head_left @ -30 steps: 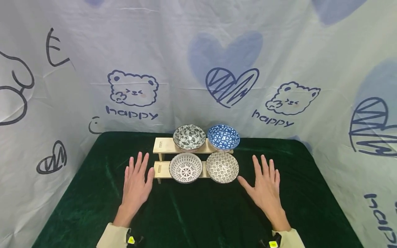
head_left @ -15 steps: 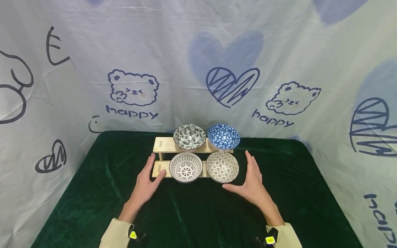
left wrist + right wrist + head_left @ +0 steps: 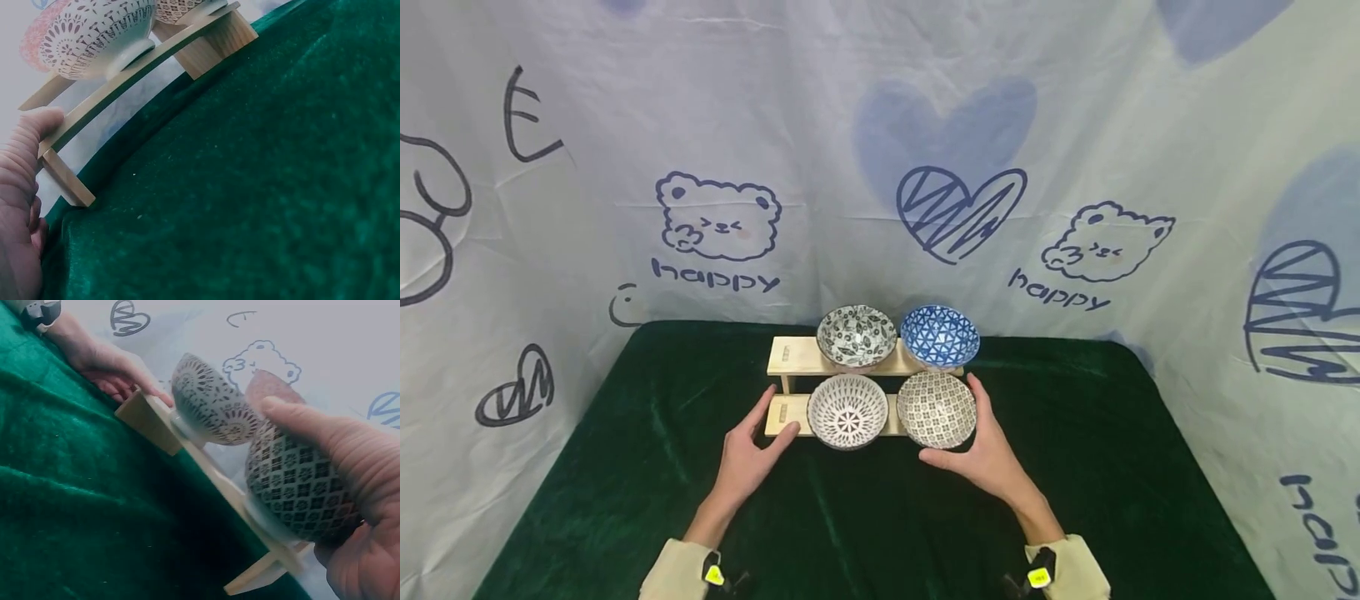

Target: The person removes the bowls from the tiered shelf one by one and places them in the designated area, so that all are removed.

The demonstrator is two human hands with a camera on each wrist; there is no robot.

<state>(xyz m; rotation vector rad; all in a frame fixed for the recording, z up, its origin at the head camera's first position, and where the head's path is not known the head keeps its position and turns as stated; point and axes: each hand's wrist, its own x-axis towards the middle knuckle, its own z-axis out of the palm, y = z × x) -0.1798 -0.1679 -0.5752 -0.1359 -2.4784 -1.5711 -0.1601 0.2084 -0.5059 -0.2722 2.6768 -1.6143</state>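
A two-tier wooden stand point(image 3: 787, 415) holds two patterned bowls on each tier. My left hand point(image 3: 745, 462) grips the left end of the lower tier; its thumb point(image 3: 47, 119) lies on the board. On the right of that tier, my right hand point(image 3: 992, 462) holds the brown-and-cream checked bowl point(image 3: 936, 410) by its side, thumb near the front rim and fingers around the right. In the right wrist view this bowl point(image 3: 294, 481) still appears to stand on the board. Beside it sits a white bowl with a dark radiating pattern point(image 3: 848, 411), untouched.
On the upper tier stand a black-and-white floral bowl point(image 3: 857, 336) and a blue triangle-patterned bowl point(image 3: 940, 335). Dark green velvet cloth point(image 3: 880, 525) covers the table. A white curtain point(image 3: 835, 125) with blue drawings hangs close behind the stand and at both sides.
Both hands have moved inward from flat, spread positions beside the stand. The left has taken hold of the stand's end, and the right has closed around the checked bowl.
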